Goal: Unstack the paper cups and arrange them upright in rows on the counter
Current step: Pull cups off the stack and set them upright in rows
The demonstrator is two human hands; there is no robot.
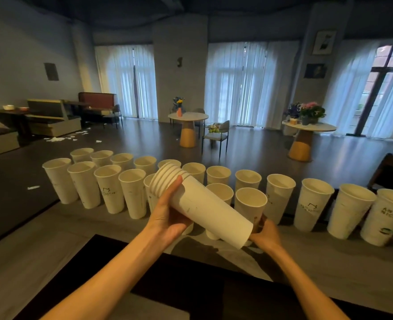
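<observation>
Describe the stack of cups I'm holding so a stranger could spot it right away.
Look at the counter lined with upright paper cups. Above its middle, the stack of cups lies tilted between two hands, rims up-left. It alone is nested, off the counter and on its side.

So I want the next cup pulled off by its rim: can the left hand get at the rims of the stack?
Probably yes: the left hand already grips the stack just below the rims, which point up and away, uncovered.
</observation>
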